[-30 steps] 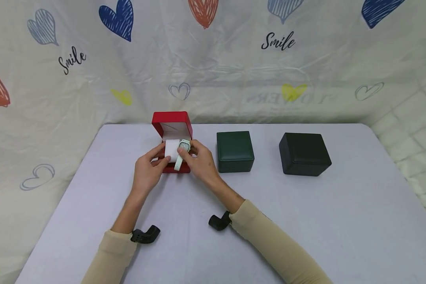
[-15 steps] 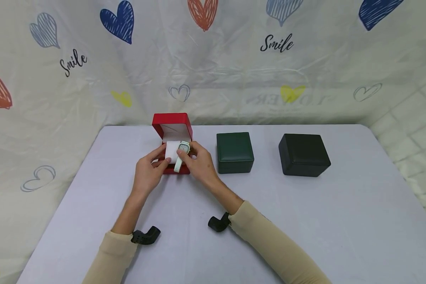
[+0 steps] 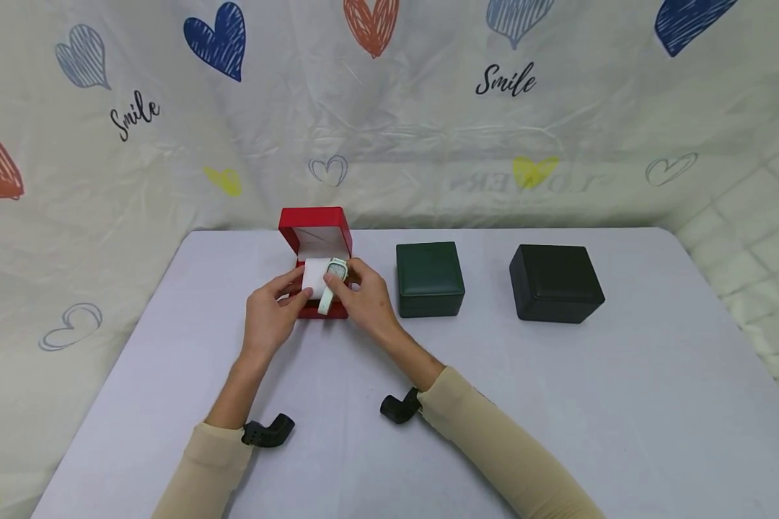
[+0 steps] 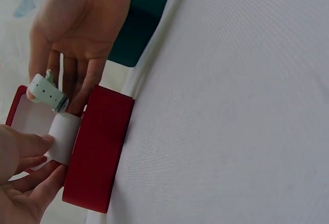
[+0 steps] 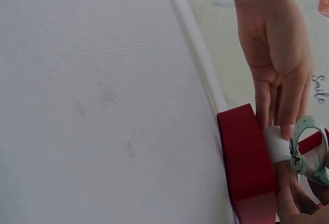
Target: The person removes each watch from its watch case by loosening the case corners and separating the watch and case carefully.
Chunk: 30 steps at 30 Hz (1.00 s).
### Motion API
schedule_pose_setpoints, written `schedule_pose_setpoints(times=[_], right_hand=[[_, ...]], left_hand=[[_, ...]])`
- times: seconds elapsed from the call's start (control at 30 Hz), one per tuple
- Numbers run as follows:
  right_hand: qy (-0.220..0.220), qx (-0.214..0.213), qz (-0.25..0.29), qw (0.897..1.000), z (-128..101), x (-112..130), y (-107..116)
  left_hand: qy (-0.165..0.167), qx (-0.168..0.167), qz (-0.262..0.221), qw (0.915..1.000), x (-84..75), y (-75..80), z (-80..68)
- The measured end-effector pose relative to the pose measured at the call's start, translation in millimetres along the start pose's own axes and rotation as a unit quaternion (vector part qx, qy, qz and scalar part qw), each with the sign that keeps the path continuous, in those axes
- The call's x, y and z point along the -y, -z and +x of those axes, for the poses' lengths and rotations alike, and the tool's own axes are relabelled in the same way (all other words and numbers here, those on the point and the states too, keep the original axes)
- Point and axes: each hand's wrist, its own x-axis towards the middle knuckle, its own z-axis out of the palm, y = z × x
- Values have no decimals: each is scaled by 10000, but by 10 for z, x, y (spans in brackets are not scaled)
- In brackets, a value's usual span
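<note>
Standing open just left of centre in the head view, the red box (image 3: pixel 316 245) has its lid upright at the back and its base toward the person. Both hands meet at its front edge. The left hand (image 3: pixel 269 313) comes in from the lower left, fingers curled, and pinches the white cushion (image 3: pixel 314 275) that sits in the box; the left wrist view shows those fingers on the near end of the cushion. The right hand (image 3: pixel 366 299) comes in from the lower right, with thumb and fingers pinching the pale green watch (image 3: pixel 335 272) at the cushion's right end. The watch face sits on top of the cushion, and its strap (image 3: pixel 325 299) hangs down over the front wall of the box toward the person.

The cushion's long axis runs left to right across the frame, between the two hands; the strap runs across it, front to back. The right hand is nearer the watch; the left is nearer the bare end of the cushion. Whether the strap is closed around the cushion or only draped over it cannot be settled from these views; the buckle seems to be loose.

Right of the red box on the bench (image 3: pixel 558 404), a green box (image 3: pixel 430 277) and a black box (image 3: pixel 556 281) stand shut.
</note>
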Motion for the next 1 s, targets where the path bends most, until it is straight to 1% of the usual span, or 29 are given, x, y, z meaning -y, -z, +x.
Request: schedule_pose_setpoints(times=[0.17,0.43,0.67,0.87,1.0], right_hand=[[40,-36,26,10000,4,-14,-3],[76,82,103,9999,5,-34,0],[64,101,14,9999,5,-29,15],[28,135,-82,9999,0,-37,11],[32,166,-105,9998,-4,-39,4]], left_hand=[[-76,-91,115,9999,3,-16,-2],[61,-191,430,9989,-3,-37,-21],[78,-227,313,9992,4,-60,-16],[261,-261,342,9987,4,-64,-21],[320,-340,330,9984,12,-62,-29]])
